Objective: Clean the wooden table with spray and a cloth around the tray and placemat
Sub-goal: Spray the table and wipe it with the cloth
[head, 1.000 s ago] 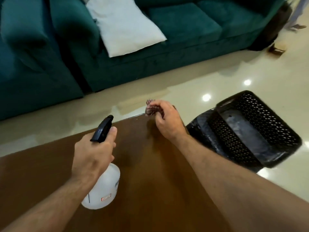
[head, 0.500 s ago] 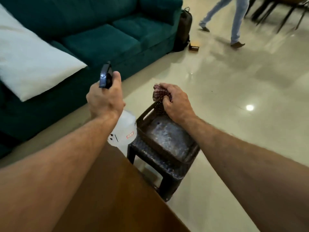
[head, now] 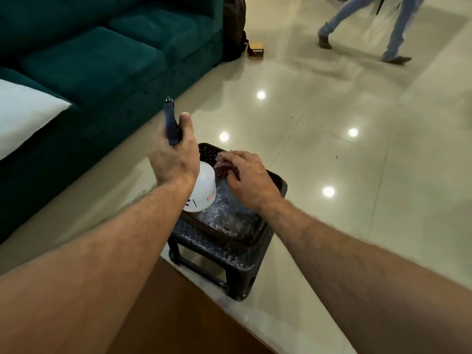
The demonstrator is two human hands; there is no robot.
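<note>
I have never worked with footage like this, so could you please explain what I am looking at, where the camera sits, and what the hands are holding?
There is no machine here: a person wears a wide-angle camera on the head, looking forward and down, so you see both bare arms from above. The left hand grips a white spray bottle by its dark trigger head. The right hand holds a bunched reddish cloth. Both hands are over a dark basket that sits on a black stool on the tiled floor. The brown corner at the bottom is the wooden table. A green sofa stands at the left.
</note>
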